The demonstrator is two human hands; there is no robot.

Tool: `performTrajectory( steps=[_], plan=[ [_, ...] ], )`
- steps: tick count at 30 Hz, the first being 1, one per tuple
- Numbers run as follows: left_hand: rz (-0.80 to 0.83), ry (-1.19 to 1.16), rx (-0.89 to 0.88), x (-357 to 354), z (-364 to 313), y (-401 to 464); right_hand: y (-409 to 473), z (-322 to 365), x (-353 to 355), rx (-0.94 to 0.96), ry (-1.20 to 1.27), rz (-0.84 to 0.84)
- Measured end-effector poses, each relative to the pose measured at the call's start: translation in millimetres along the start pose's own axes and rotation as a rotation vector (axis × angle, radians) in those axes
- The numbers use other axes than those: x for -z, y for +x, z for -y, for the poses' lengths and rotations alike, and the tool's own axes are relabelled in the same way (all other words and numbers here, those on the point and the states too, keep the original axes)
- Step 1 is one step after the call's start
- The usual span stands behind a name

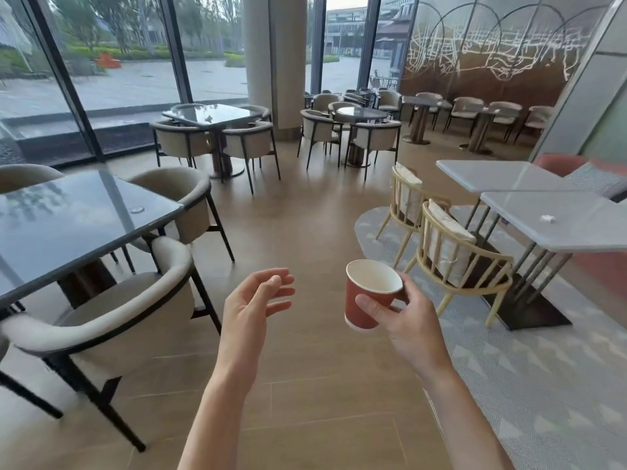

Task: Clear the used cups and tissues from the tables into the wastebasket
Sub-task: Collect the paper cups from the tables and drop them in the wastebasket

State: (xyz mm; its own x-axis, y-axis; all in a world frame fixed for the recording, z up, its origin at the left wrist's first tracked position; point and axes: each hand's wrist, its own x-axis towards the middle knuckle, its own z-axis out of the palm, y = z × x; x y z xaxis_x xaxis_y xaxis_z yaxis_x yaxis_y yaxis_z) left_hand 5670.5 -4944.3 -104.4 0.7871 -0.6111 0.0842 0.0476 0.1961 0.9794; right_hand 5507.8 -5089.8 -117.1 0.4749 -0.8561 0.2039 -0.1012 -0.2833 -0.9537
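cup in hand, no wastebasket in sight

the right hand [407, 320] holds a red paper cup [368, 295] by its side, thumb across the front and fingers round the back, tipped a little toward the left. the left hand [252, 301] is empty, fingers loosely spread, well apart from the cup. the cup looks empty inside, but if dregs remain, the tilt could spill them on the wood floor [305, 385]. a hard squeeze could crush the thin wall and let it slip. no wastebasket shows anywhere, so the carry may be long. a small white scrap, perhaps a tissue [548, 218], lies on the pale worktop [576, 232] at right and could be missed while walking on.

the room is a café: a dark glossy worktop [68, 225] at left with padded chairs [112, 320], wooden chairs [458, 262] on a grey patterned rug [543, 385] at right, tall windows [118, 62] behind.
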Motion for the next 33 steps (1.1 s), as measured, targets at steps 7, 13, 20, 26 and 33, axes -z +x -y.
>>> performTrajectory(
  steps=[7,13,20,26,33],
  plan=[
    [0.065,0.015,0.003,-37,8,163,149,-16,-37,-0.009,0.029,-0.037],
    [0.107,0.039,0.024,-83,46,281,273,-60,-47,-0.036,0.049,-0.066],
    [0.076,0.049,0.026,-159,81,453,462,-116,-54,-0.037,0.085,-0.034],
    [0.072,-0.009,0.003,-230,78,587,615,-127,-44,-0.027,0.064,-0.003],
    [0.064,-0.009,0.039,-276,121,721,757,-164,-56,-0.046,0.061,0.016]
  ],
)
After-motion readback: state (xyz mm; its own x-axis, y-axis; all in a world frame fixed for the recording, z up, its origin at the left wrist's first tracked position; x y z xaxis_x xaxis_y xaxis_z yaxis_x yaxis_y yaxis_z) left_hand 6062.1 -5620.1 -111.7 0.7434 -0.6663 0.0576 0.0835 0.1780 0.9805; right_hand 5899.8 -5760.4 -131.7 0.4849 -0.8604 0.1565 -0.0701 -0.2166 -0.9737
